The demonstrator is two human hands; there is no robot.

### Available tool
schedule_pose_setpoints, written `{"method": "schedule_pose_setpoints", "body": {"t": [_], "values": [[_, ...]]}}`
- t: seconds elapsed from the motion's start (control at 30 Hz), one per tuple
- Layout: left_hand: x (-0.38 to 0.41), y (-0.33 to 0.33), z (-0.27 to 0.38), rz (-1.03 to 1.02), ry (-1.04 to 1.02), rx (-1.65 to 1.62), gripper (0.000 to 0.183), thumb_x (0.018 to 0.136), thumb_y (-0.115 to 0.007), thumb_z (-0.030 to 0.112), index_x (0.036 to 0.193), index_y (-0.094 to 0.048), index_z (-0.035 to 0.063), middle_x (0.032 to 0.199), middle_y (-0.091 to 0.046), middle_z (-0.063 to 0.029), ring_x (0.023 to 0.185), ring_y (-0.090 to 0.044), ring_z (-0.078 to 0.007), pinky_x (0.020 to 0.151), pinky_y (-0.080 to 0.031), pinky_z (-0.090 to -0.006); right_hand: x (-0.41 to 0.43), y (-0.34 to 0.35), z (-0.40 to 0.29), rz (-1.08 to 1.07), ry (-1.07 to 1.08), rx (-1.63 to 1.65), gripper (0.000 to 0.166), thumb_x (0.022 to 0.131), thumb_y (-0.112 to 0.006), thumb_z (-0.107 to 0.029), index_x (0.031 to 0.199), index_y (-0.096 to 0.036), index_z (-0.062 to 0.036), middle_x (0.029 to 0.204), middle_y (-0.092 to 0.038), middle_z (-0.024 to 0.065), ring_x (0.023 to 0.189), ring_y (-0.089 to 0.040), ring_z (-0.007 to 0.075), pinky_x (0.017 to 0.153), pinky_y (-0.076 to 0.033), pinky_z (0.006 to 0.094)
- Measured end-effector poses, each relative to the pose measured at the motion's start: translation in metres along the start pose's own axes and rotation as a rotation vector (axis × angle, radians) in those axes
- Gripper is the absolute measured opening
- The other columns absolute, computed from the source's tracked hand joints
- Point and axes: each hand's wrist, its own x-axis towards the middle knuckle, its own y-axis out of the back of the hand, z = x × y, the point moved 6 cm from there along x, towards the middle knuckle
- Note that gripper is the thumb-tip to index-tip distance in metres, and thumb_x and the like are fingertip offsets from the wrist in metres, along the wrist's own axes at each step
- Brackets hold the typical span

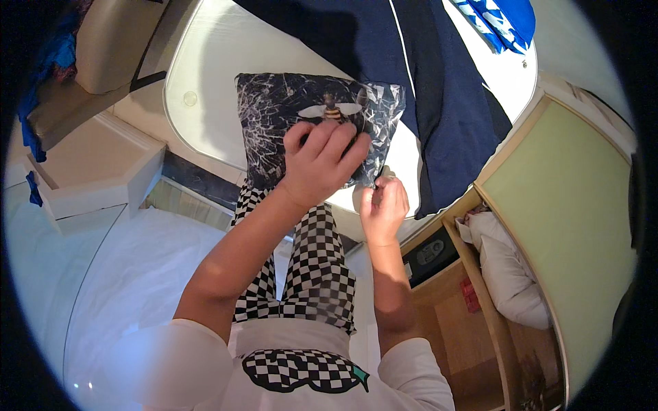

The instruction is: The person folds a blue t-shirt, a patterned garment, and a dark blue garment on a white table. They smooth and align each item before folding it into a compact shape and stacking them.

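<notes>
A dark cushion or pillow point(267, 123), printed with white line patterns and a bee, lies at the near edge of a white table or board point(221, 103). My left hand point(326, 159) rests across its middle with the fingers bent; whether it grips the fabric cannot be told. At the cushion's lower right corner is my right hand point(384, 205), its thumb and fingers pinched together on that corner. Just right of the cushion spreads a navy garment point(452, 128) with black panels and white piping, its lower end reaching the board's edge.
Blue-and-white fabric point(506, 23) lies at the board's far right. A beige chair point(108, 46) stands at upper left beside a pale corner shelf point(103, 159). An open wooden cabinet point(468, 339) at lower right holds white bedding point(506, 272) and a black safe point(431, 257).
</notes>
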Motion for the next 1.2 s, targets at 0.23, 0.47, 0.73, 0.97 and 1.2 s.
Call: {"method": "schedule_pose_setpoints", "body": {"t": [0.23, 0.47, 0.73, 0.97, 1.2], "values": [[-0.048, 0.044, -0.037, -0.027, 0.164, 0.031, 0.034, 0.057, -0.061, 0.01, 0.09, -0.065, 0.0155, 0.093, -0.057, -0.0023, 0.091, -0.053, -0.0217, 0.084, -0.035, -0.037, 0.005, 0.004, -0.012, -0.005, 0.02, -0.121, 0.026, 0.061, -0.063, -0.001, 0.085, -0.052, -0.0047, 0.089, -0.053, 0.0126, 0.084, -0.049, 0.0309, 0.077, -0.038, 0.0411], [-0.089, 0.051, -0.042, -0.126, 0.078, -0.166, 0.036, 0.055, -0.066, 0.011, 0.09, -0.063, 0.0115, 0.09, -0.054, -0.0039, 0.082, -0.053, -0.023, 0.074, -0.041, -0.037, 0.011, -0.002, -0.058, -0.045, 0.274, 0.006, 0.031, 0.07, -0.063, -0.009, 0.101, -0.059, -0.0069, 0.108, -0.053, 0.0116, 0.094, -0.052, 0.0266, 0.082, -0.038, 0.0399], [-0.104, 0.042, -0.056, -0.046, 0.642, -0.351, 0.032, 0.052, -0.064, -0.004, 0.081, -0.053, 0.0046, 0.086, -0.05, -0.0117, 0.076, -0.051, -0.0294, 0.069, -0.044, -0.0353, 0.036, -0.023, -0.084, -0.173, 0.438, 0.058, 0.039, 0.066, -0.065, -0.011, 0.105, -0.061, -0.0056, 0.102, -0.055, 0.0098, 0.082, -0.053, 0.0258, 0.071, -0.043, 0.0372], [-0.103, 0.041, -0.059, 0.034, 0.463, -0.376, 0.026, 0.051, -0.063, -0.004, 0.072, -0.052, 0.0056, 0.07, -0.049, -0.0074, 0.061, -0.051, -0.0261, 0.049, -0.04, -0.035, 0.037, -0.025, -0.089, -0.265, 0.474, 0.138, 0.025, 0.062, -0.064, -0.007, 0.086, -0.064, -0.002, 0.076, -0.057, 0.0076, 0.065, -0.053, 0.0235, 0.06, -0.045, 0.0335], [-0.131, 0.043, -0.047, -0.095, 0.23, -0.389, 0.021, 0.059, -0.064, 0.006, 0.079, -0.057, 0.006, 0.069, -0.051, -0.0051, 0.059, -0.052, -0.0222, 0.047, -0.039, -0.0325, 0.053, -0.021, -0.088, -0.23, 0.44, 0.163, 0.018, 0.074, -0.065, -0.012, 0.088, -0.064, -0.0019, 0.079, -0.057, 0.0091, 0.061, -0.054, 0.023, 0.053, -0.047, 0.0319]]}}
